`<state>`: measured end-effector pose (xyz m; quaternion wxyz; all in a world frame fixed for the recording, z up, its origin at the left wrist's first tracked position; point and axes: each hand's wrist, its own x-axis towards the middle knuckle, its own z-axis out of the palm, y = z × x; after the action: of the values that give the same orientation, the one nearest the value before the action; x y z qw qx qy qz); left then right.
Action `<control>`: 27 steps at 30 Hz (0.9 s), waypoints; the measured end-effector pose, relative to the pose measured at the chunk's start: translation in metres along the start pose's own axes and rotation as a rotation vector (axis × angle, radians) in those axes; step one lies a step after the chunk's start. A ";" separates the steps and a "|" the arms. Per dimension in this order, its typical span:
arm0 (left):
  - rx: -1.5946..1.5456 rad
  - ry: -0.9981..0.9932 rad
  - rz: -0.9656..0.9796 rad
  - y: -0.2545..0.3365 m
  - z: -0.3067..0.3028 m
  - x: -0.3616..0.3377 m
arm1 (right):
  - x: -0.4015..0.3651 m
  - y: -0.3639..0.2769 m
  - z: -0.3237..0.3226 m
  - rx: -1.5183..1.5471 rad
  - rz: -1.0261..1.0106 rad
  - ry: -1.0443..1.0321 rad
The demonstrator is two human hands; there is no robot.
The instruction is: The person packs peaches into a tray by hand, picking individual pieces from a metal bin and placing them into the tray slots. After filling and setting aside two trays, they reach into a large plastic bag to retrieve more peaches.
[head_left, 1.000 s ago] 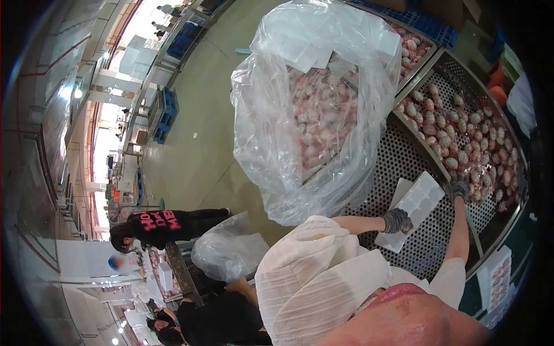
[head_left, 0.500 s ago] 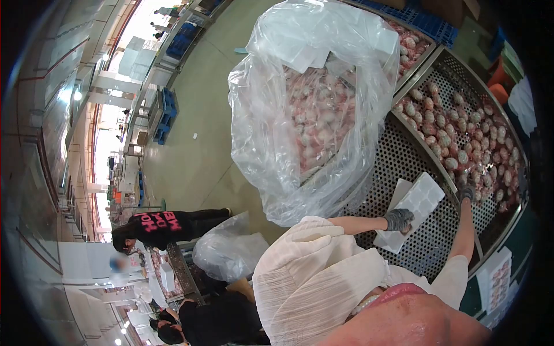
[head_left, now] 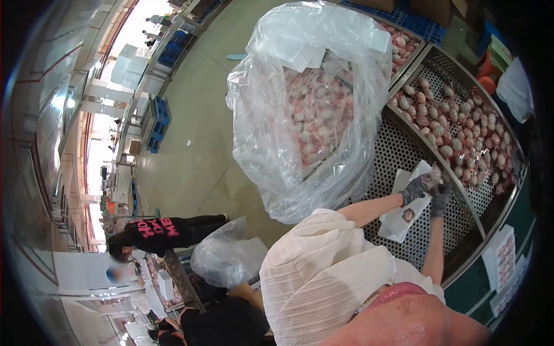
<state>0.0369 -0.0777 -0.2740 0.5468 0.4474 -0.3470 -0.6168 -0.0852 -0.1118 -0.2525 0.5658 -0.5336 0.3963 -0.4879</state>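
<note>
My left hand [head_left: 413, 191], in a dark grey glove, is over a white compartment tray [head_left: 420, 171] with its fingers closed at a pinkish net-wrapped ball [head_left: 435, 173]. Close beside it, my right hand [head_left: 441, 200], gloved too, has its fingers closed at the same wrapped ball. The fingertips are partly blurred. One wrapped ball [head_left: 408, 215] sits in the lower part of the tray. Another white tray [head_left: 401, 180] lies partly beneath, on the perforated metal table [head_left: 388, 147]. Many wrapped balls [head_left: 456, 124] lie in the metal bin beyond the divider.
A large clear plastic bag [head_left: 254, 127] with wrapped balls and white trays stands left of the table. Filled trays [head_left: 505, 254] are at the right. A person in a black shirt [head_left: 153, 233] and another person in black [head_left: 222, 323] are at the lower left.
My right hand has moved from the bin to the tray, beside my left hand. My left hand has shifted up the tray, and a wrapped ball now shows below it. The view has shifted slightly.
</note>
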 end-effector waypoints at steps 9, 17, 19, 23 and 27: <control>0.038 -0.010 -0.484 0.077 -0.031 -0.134 | -0.123 -0.064 0.051 -0.102 0.235 0.001; 0.640 0.011 -0.224 0.035 -0.026 -0.141 | -0.149 -0.044 0.044 -0.349 0.414 -0.027; 0.941 0.083 0.164 0.038 -0.019 -0.120 | -0.126 -0.047 0.041 -0.376 0.482 0.040; 1.061 0.097 0.191 0.043 0.004 -0.076 | -0.082 -0.053 0.025 -0.759 0.430 0.102; 1.217 -0.164 0.014 0.038 0.012 -0.069 | -0.067 -0.064 0.024 -1.199 0.362 -0.138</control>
<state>0.0394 -0.0162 -0.2231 0.1688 0.6280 -0.6809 -0.3369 -0.0840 -0.0379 -0.1908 0.2665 -0.7127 0.6475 -0.0417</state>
